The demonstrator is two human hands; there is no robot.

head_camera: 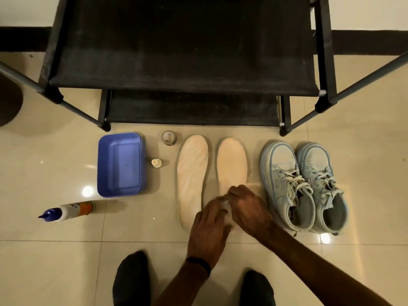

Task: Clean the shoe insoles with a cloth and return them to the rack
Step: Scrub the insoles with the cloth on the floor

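Fingers of both hands, left (209, 226) and right (247, 208), pinch a pale cloth (224, 204) over the heel of the right insole (231, 164) on the floor (66, 261), beside the left insole (192, 173).

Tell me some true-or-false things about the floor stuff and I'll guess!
1. Two insoles lie between the blue tub and the sneakers. True.
2. The bottle stands upright. False: it lies on its side on the floor.
3. The insoles are on the rack. False: they are on the floor in front of it.
4. Both hands, left hand and right hand, are at the heel end of the right insole. True.
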